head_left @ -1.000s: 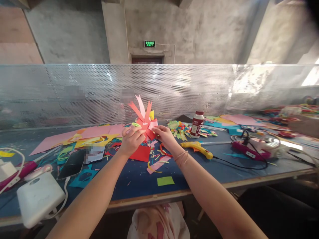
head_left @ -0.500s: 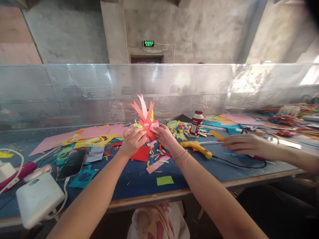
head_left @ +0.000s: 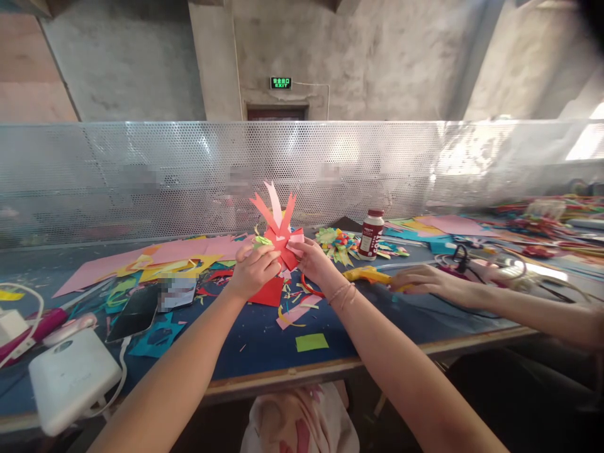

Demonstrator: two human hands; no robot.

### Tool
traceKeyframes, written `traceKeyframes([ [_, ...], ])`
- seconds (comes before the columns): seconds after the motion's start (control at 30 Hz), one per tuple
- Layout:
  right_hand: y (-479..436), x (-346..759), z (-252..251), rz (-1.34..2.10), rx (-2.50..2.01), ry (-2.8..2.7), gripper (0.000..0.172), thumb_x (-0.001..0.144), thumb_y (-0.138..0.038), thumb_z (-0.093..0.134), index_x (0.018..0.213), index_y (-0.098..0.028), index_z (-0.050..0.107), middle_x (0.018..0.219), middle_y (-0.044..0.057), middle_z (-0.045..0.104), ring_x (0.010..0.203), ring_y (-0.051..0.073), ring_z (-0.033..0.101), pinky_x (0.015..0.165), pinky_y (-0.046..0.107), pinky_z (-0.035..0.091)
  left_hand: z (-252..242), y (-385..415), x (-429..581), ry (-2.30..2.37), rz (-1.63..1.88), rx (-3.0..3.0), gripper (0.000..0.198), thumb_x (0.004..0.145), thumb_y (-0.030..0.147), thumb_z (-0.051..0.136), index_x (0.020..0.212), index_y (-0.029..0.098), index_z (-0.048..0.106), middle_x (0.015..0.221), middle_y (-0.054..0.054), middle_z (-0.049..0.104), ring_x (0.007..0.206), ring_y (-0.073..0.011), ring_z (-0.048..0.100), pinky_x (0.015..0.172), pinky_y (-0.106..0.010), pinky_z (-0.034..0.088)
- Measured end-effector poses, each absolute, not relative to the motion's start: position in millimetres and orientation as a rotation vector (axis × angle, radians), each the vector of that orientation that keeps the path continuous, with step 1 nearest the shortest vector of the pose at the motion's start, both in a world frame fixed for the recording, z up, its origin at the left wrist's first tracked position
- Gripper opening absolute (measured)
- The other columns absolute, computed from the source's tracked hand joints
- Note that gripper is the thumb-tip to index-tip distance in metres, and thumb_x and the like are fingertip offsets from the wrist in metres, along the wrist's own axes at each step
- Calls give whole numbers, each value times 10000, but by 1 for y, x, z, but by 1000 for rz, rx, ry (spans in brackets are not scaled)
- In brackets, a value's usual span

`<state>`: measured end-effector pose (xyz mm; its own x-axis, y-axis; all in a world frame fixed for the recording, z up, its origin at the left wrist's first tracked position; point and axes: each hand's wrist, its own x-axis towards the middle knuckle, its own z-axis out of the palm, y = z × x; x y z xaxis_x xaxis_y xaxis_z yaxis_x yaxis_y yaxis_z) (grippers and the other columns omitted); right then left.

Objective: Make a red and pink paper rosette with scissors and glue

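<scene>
Both my hands hold a red and pink paper flower up above the table, with notched strips fanning out from its top. My left hand is closed around its left side, beside a small light-green curl of paper. At its right side, my right hand pinches a looped pink paper strip. Below my hands lie a red paper sheet and scattered paper scraps.
A co-worker's hand is on a yellow glue gun at right. Behind it stands a brown-and-white bottle. On the left are a phone and a white power bank. A perforated metal screen rises behind the table.
The co-worker's hand has moved left onto the glue gun. The paper flower has turned slightly in my hands, and the pink strip at its right now shows as a loop.
</scene>
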<state>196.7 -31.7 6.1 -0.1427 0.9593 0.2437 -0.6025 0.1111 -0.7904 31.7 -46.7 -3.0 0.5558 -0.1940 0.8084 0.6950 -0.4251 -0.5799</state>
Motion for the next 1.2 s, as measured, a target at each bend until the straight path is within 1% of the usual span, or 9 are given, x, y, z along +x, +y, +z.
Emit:
traceKeyframes([
  [0.23,-29,198,4,1471,-483,-986,246,578,-144,717,782,-177,582,752,2,663,665,108,603,634,230,463,-1,-49,32,-404,-1064,-1733,181,792,95,543,659,216,533,847,71,698,911,-112,589,936,-326,259],
  [0.33,-31,199,5,1477,-491,-1002,219,581,-147,708,749,-181,571,689,-11,635,649,109,595,617,230,469,-2,-48,32,-391,-1075,-1737,198,799,93,527,641,212,518,851,66,696,928,-115,586,940,-332,258],
  [0.47,-33,198,8,1464,-537,-1025,193,584,-166,696,678,-192,530,580,-28,560,636,121,588,569,229,466,-2,-47,32,-395,-1076,-1741,191,789,92,547,644,214,527,861,71,696,929,-116,582,924,-334,260],
  [0.6,-33,197,9,1441,-585,-1029,185,586,-171,677,651,-194,506,540,-36,511,596,111,562,523,216,441,-2,-48,31,-390,-1066,-1755,187,790,92,547,647,213,530,872,66,697,928,-123,578,893,-335,273],
  [0.7,-33,197,8,1436,-584,-1020,194,580,-177,679,628,-197,492,519,-44,484,562,100,532,500,212,420,-1,-48,31,-390,-1069,-1762,192,793,90,538,644,211,527,874,69,696,928,-120,578,898,-331,270],
  [0.87,-37,195,8,1437,-536,-1041,224,557,-158,716,679,-194,532,579,-49,536,568,82,525,530,208,423,-1,-46,28,-414,-1097,-1763,159,798,110,534,687,222,554,887,64,688,957,-118,566,917,-323,260],
  [1.0,-34,194,7,1451,-539,-1026,229,543,-125,726,666,-183,542,581,-60,547,495,44,478,514,191,410,-1,-45,29,-396,-1117,-1766,189,808,98,505,672,221,549,876,58,687,947,-123,566,917,-333,251],
  [1.2,-33,193,8,1454,-555,-1016,198,538,-111,714,674,-175,584,630,-28,608,551,67,537,566,204,442,-1,-48,30,-389,-1102,-1780,185,790,83,519,660,214,533,871,59,689,942,-129,566,907,-337,247],
])
